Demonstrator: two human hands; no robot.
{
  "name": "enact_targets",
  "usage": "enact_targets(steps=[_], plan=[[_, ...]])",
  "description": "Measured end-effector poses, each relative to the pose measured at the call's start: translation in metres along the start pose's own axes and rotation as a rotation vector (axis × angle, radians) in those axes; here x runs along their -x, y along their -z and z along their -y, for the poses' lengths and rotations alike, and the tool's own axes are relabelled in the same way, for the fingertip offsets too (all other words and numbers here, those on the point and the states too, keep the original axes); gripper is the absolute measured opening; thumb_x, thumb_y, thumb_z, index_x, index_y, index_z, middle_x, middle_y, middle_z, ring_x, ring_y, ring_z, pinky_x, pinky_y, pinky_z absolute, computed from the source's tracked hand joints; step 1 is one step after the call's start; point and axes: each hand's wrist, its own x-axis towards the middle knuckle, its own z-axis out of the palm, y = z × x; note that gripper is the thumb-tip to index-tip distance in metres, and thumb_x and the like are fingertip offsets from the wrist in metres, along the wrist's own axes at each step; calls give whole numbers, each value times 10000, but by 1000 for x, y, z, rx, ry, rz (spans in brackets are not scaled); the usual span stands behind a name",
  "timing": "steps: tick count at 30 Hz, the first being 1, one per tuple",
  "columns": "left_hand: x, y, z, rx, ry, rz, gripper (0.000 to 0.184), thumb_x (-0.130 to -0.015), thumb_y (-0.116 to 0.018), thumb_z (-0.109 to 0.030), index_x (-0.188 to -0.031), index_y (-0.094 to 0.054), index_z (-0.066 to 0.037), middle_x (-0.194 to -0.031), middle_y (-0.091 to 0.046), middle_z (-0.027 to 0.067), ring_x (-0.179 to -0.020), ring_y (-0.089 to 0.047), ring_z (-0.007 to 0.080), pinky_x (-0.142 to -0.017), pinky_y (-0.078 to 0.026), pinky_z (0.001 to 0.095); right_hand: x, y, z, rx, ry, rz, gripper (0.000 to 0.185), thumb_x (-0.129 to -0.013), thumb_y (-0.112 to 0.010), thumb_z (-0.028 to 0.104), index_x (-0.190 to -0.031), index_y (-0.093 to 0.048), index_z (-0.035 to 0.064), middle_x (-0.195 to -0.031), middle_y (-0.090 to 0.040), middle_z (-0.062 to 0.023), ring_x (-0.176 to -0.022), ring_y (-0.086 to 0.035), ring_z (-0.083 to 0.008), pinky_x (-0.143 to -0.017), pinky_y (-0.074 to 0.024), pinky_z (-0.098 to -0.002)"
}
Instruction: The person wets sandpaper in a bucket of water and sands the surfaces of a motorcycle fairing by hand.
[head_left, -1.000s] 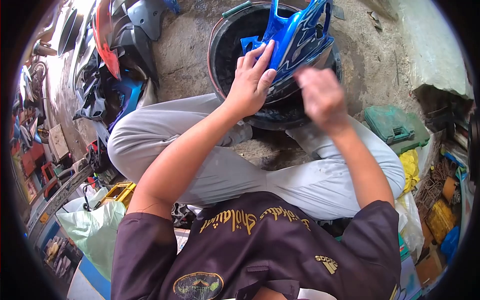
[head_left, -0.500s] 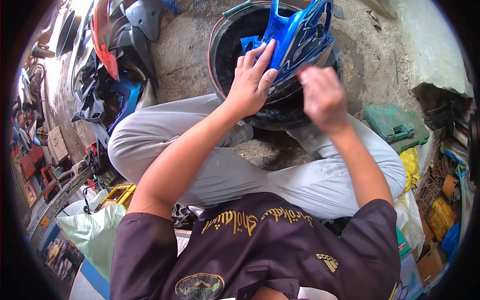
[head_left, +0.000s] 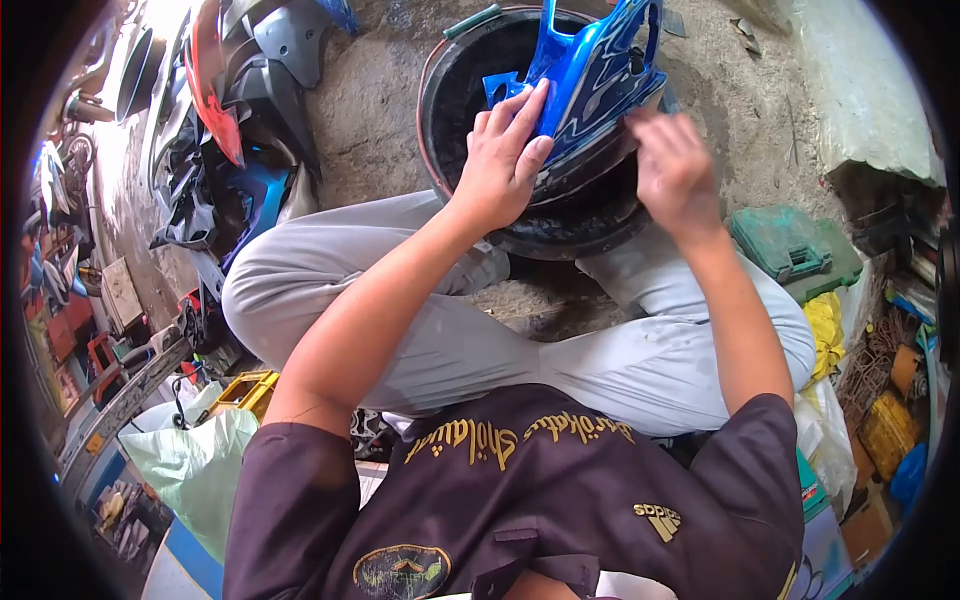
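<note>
A glossy blue motorcycle fairing panel (head_left: pixel 580 80) with pale swirl markings rests tilted across a black bucket (head_left: pixel 448 100). My left hand (head_left: pixel 500 165) holds it near its lower left edge, with the index finger stretched along the surface and the thumb apart. At the panel's right edge is my right hand (head_left: pixel 678 175), closed and slightly blurred. The fingertips of that hand are pinched around something small that I cannot make out. The bucket stands on the floor beyond my crossed legs, and its inside is dark.
Black, red and blue fairing parts (head_left: pixel 262 110) are piled at the left. A green tool case (head_left: pixel 785 245) lies by my right knee, with a yellow bag (head_left: pixel 825 335) below. A pale wrapped block (head_left: pixel 865 90) stands at the upper right. A yellow crate (head_left: pixel 245 393) sits at lower left.
My right hand has moved right and slightly up along the panel's edge. My left hand stays in the same place on the panel.
</note>
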Motion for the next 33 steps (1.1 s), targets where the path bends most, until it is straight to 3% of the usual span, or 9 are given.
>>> enact_targets(steps=[3,6,11,15,19,24,26,28,33], plan=[[-3,0,-2,-43,-21,-24,625,-1131,-466,-381,-1681,-393,-93,-1547,-524,204,-1324,-488,397,-1210,-321,499,1,-8,27,-124,131,11,229,-868,-674,-30,-1083,-748,-2,-1093,-735,-149,-973,-666,-351,-901,-578,-432],[-5,2,2,-64,-21,-16,621,-1134,-468,-384,-1681,-395,-97,-1558,-527,199,-1315,-492,394,-1208,-322,498,-3,0,-5,-1,-39,15,238,-863,-674,-29,-1085,-758,-2,-1107,-739,-148,-968,-672,-339,-910,-578,-425],[-3,3,4,-87,-52,-31,606,-1140,-452,-385,-1671,-415,-96,-1566,-541,192,-1331,-485,387,-1213,-314,487,-1,-9,26,-114,105,19,248,-872,-646,-35,-1094,-752,0,-1121,-746,-159,-991,-673,-357,-913,-578,-427],[-5,7,6,-128,-68,-15,605,-1140,-448,-384,-1669,-419,-91,-1561,-551,190,-1335,-486,393,-1216,-310,488,-12,4,-14,57,-51,-56,243,-870,-631,-31,-1083,-744,-5,-1121,-743,-164,-1010,-673,-347,-927,-584,-428],[-5,5,10,-99,-77,-34,598,-1132,-463,-372,-1661,-433,-95,-1567,-550,186,-1376,-472,404,-1207,-319,506,-5,-4,14,-68,110,27,242,-855,-637,-37,-1070,-741,3,-1059,-736,-131,-994,-667,-320,-907,-588,-414],[-10,7,13,-88,-82,-37,578,-1120,-494,-344,-1643,-460,-99,-1577,-550,188,-1453,-439,434,-1224,-318,543,-9,5,-25,23,-49,-67,241,-868,-627,-41,-1076,-739,10,-1105,-741,-139,-999,-661,-353,-895,-584,-431],[-9,7,17,-54,-99,-46,572,-1124,-489,-339,-1639,-462,-90,-1574,-554,201,-1463,-441,456,-1249,-308,540,3,0,-7,2,-60,74,269,-859,-629,-38,-1098,-741,18,-1109,-733,-135,-995,-664,-342,-895,-582,-427],[-14,8,16,-35,-116,-50,568,-1127,-486,-338,-1634,-465,-83,-1572,-557,212,-1473,-443,472,-1265,-305,532,6,-10,14,-88,69,32,239,-866,-647,-20,-1083,-742,16,-1104,-731,-126,-988,-670,-321,-903,-581,-411],[-11,8,14,-18,-121,-41,562,-1130,-496,-341,-1625,-477,-75,-1559,-567,235,-1498,-443,475,-1262,-331,513,-6,1,-23,-11,-99,-172,260,-862,-681,-60,-1111,-741,-14,-1133,-738,-152,-1011,-680,-340,-909,-583,-437]])
